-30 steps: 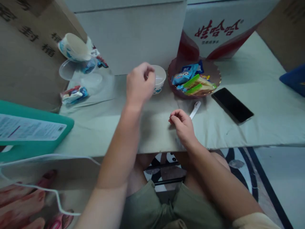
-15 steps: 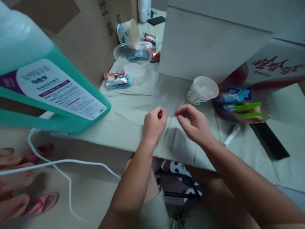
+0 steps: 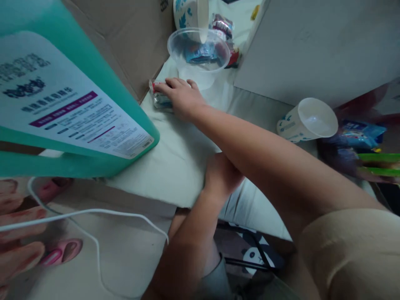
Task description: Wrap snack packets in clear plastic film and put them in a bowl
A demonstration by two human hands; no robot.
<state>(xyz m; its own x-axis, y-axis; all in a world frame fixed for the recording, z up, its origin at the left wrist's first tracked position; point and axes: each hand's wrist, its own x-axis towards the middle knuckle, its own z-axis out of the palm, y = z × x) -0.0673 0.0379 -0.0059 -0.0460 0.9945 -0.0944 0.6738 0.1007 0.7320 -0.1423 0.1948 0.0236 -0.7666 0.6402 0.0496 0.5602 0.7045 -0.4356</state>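
Observation:
My right hand (image 3: 180,94) reaches far across to the left and lies on a small snack packet (image 3: 157,100) on the pale tablecloth (image 3: 184,154), fingers over its top. My right forearm crosses above my left hand (image 3: 220,174), which rests near the table's front edge with its fingers curled and partly hidden. Just beyond the packet stands a clear plastic bowl (image 3: 200,52) with more wrapped snacks inside. A white paper cup (image 3: 308,120) lies tilted to the right, apart from both hands.
A big teal jug with a printed label (image 3: 62,96) fills the left. Cardboard (image 3: 137,41) and a grey box wall (image 3: 312,46) stand behind. A second patterned cup (image 3: 190,14) leans over the bowl. A plate of snacks (image 3: 362,146) sits far right. A white cable (image 3: 93,214) hangs below.
My right hand has swung left from the table's middle to the snack packet. My left hand has stayed near the front edge under the right arm. The view has turned left.

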